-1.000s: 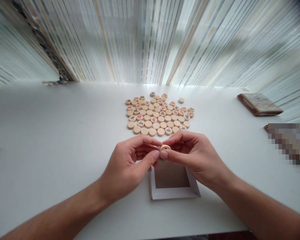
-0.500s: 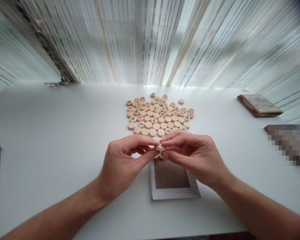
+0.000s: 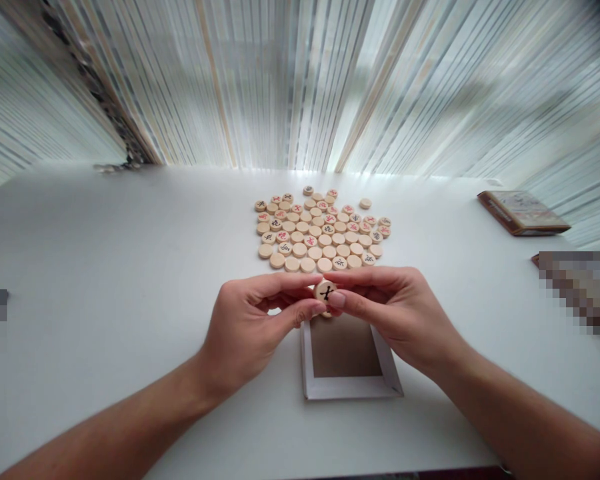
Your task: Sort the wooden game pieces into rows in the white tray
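Between the fingertips of both hands is a round wooden xiangqi piece (image 3: 324, 291), its face with a black character tilted toward me. My left hand (image 3: 260, 320) pinches it from the left with thumb and fingers. From the right, my right hand (image 3: 387, 310) grips the same piece, its thumb lying over part of the face. Both hands hover above the far end of a shallow open box (image 3: 350, 387) with a brown bottom. Part of another wooden piece shows just below the fingertips, mostly hidden.
Beyond my hands, many xiangqi pieces (image 3: 300, 250) lie spread on the white table (image 3: 130, 267), some blank side up, others showing red or black characters. A flat brown box (image 3: 525, 212) lies at the right, with a blurred-out object (image 3: 580, 290) nearer. String curtains (image 3: 260, 80) hang behind the table.
The held piece has turned from nearly edge-on to face me, so its black character shows. My right thumb has shifted onto its face. The hands stay over the box.
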A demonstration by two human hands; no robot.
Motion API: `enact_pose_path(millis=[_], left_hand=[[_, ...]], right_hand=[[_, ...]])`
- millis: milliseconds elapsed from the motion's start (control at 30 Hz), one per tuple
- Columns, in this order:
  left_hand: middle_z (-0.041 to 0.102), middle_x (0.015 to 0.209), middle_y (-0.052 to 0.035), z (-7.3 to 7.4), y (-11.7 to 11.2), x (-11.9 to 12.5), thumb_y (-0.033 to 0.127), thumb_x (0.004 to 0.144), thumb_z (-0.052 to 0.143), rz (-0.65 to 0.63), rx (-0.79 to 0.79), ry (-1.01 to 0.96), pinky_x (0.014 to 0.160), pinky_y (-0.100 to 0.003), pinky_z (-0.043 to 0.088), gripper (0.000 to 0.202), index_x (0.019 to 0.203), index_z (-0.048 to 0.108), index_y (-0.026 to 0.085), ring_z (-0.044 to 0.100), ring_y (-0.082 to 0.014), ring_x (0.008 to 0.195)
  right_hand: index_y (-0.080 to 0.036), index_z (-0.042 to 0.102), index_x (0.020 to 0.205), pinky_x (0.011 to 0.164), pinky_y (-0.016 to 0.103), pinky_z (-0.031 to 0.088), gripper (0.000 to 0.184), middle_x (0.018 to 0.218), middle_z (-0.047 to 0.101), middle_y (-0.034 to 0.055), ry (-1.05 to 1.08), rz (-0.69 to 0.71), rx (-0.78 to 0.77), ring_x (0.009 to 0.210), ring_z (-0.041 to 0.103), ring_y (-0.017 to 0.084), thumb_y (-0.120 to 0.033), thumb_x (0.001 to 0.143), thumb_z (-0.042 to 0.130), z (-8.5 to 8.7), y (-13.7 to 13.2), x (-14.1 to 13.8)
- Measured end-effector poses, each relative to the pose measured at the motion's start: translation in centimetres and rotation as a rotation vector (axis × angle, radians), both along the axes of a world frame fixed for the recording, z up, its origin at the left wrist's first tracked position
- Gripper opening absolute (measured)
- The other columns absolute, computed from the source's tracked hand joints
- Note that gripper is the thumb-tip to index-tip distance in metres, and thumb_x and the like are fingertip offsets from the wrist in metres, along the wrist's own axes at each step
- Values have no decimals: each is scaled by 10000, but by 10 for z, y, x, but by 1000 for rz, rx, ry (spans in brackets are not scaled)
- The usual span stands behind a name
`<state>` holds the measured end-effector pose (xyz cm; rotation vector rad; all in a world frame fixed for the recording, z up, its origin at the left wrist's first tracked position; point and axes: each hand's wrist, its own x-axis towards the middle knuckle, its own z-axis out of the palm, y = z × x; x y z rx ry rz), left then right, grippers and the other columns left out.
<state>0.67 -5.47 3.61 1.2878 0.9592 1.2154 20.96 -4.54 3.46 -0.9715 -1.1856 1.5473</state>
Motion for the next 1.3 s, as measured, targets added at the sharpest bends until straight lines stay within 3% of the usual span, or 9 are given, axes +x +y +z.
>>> enact_pose_path(millis=[133, 367, 467, 567, 833, 967, 1067, 1167, 1300], left_hand=[[820, 706, -31, 3, 3, 0, 218, 723, 985, -21, -86, -41, 570, -219, 657, 274, 976, 889, 175, 748, -153, 583], [817, 734, -49, 3, 7, -1, 284, 754, 970, -62, -126, -65, 547, -215, 611, 255, 967, 892, 167, 681, -125, 562], [832, 768, -56, 4, 7, -2, 267, 757, 967, -84, -127, -52, 563, -208, 613, 225, 945, 890, 171, 701, -131, 587], [822, 744, -41, 4, 7, -2, 248, 768, 960, -87, -102, -53, 566, -188, 605, 173, 907, 887, 177, 699, -121, 594], [829, 799, -50, -3, 4, 0, 180, 785, 935, -118, -113, -78, 600, -206, 640, 308, 1082, 858, 161, 759, -152, 688], [835, 837, -68, -4, 3, 0, 165, 816, 904, -160, -83, -33, 626, -211, 645, 300, 1111, 852, 156, 783, -169, 726], [843, 880, -55, -4, 2, 0, 139, 855, 866, -181, -68, 4, 678, -203, 649, 297, 1148, 846, 181, 793, -158, 759], [850, 925, -48, -3, 0, 0, 132, 883, 838, -189, -3, 62, 752, -218, 661, 283, 1160, 841, 192, 806, -161, 809], [853, 960, -54, -4, -1, -1, 140, 911, 812, -188, 125, 178, 763, -223, 653, 254, 1159, 841, 186, 804, -160, 814]], right_hand=[[-236, 889, 1036, 707, 293, 679, 303, 851, 854, 64, -11, 32, -33, 728, 787, 181, -264, 749, 982, -2, 1, 1], [-234, 885, 1050, 781, 340, 667, 415, 892, 846, 58, -2, 72, -67, 805, 780, 205, -295, 664, 1027, 1, 1, 0], [-220, 891, 1010, 724, 302, 638, 331, 825, 822, 50, -68, 86, -32, 755, 746, 183, -359, 728, 995, 5, 1, 0], [-197, 876, 853, 666, 266, 583, 229, 739, 779, 40, -148, 107, 33, 697, 691, 158, -418, 820, 929, 8, 0, 1], [-169, 785, 727, 584, 233, 487, 348, 669, 710, 21, -142, 138, -10, 605, 599, 118, -465, 896, 856, 4, 0, 3], [-166, 817, 850, 536, 224, 500, 315, 680, 719, 15, -104, 140, -97, 573, 600, 116, -437, 772, 956, 6, 0, 0], [-172, 827, 939, 513, 217, 523, 416, 714, 745, 14, -65, 136, -158, 563, 620, 117, -364, 636, 1037, 8, 0, -3], [-166, 805, 832, 486, 192, 504, 374, 660, 715, -7, -65, 132, -167, 525, 590, 95, -308, 593, 1056, 8, 0, -3], [-155, 780, 758, 414, 159, 408, 315, 544, 640, -31, -132, 119, -161, 457, 532, 76, -316, 653, 1030, 7, -2, -2]])
